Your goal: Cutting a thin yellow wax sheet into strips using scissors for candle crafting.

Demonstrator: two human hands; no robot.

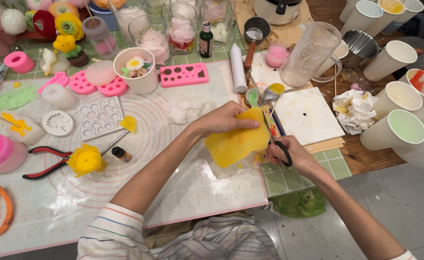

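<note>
Over the near right part of the bench [173, 202], the left hand [224, 120] pinches a yellow wax sheet [236, 142] by its far edge, holding it above the white mat [125, 192]; the right hand [294, 154], just right of the sheet, grips black-handled scissors [277, 142] whose blades meet the sheet's right edge; red pliers [48, 161] lie well to the left

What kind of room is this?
Probably a craft workshop, perhaps for wax flowers: pink moulds on a work mat, paper cups, and the hands cutting a yellow sheet with scissors.
</note>
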